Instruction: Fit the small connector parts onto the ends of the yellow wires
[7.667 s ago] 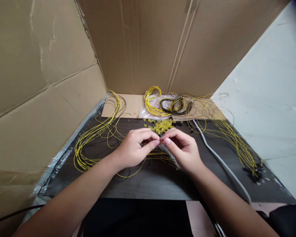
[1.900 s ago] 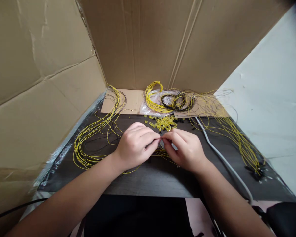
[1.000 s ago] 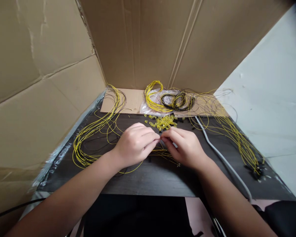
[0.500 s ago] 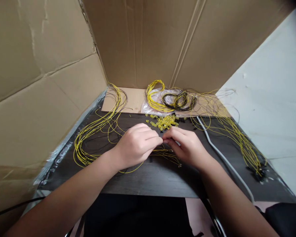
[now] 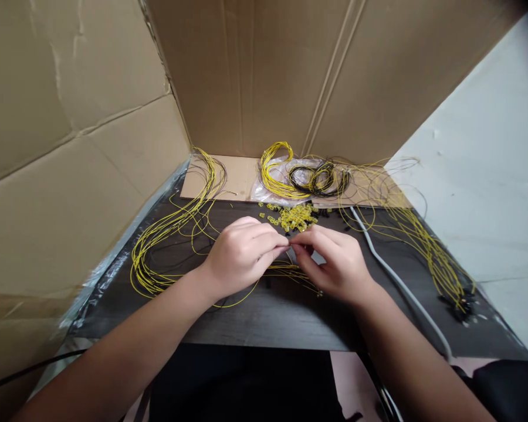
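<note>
My left hand (image 5: pixel 246 249) and my right hand (image 5: pixel 332 258) meet fingertip to fingertip above the dark table (image 5: pixel 264 328). Both are closed in a pinch; whatever sits between the fingers is too small and hidden to make out. Beneath them runs a bundle of thin yellow wires (image 5: pixel 147 246), looping out to the left, with its ends (image 5: pixel 319 293) showing below my right hand. Just beyond my fingers lies a heap of small clear-yellow plastic pieces (image 5: pixel 294 217), with little black pieces (image 5: pixel 347 223) scattered around it.
Coiled yellow wires (image 5: pixel 266 176) and black wires (image 5: pixel 321 179) rest on a plastic bag at the back. A grey cable (image 5: pixel 391 269) crosses the table on the right. Farther right, yellow wires (image 5: pixel 440 258) end in black pieces (image 5: pixel 462 308). Cardboard walls (image 5: pixel 264 76) stand behind and left.
My hands stay together in nearly the same place, with the fingers shifted slightly. The wires and the pieces on the table look unmoved.
</note>
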Motion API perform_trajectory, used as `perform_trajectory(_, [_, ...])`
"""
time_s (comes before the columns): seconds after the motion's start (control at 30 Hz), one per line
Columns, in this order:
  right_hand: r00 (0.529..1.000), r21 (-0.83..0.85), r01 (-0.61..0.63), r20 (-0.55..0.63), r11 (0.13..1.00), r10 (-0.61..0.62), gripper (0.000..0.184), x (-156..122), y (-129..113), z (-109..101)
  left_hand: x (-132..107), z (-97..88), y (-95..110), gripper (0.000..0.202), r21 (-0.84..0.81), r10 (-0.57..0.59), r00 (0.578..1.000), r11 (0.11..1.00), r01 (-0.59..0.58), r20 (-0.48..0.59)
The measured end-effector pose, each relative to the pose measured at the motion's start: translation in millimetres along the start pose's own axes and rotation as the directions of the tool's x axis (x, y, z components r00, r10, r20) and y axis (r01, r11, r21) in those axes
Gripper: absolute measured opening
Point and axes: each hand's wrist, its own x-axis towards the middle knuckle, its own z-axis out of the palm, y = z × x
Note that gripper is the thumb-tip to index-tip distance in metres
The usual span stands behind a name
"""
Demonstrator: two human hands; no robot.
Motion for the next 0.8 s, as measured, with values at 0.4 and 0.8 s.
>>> perform_trajectory(0.4, [0.995, -0.288, 0.089, -0.02, 0.953, -0.099, 0.008, 2.2, -0.7, 0.5, -2.1, 3.3, -0.3, 0.007, 0.023, -0.036, 0.999, 0.999, 0.037, -0.003])
perform_trajectory(0.8, [1.0, -0.264, 0.006, -0.026, 0.965, -0.013, 0.01, 1.9, -1.4, 5.1, -3.4, 2.7, 1.3, 0.011, 0.043, -0.12, 0.992, 0.992, 0.121, -0.024])
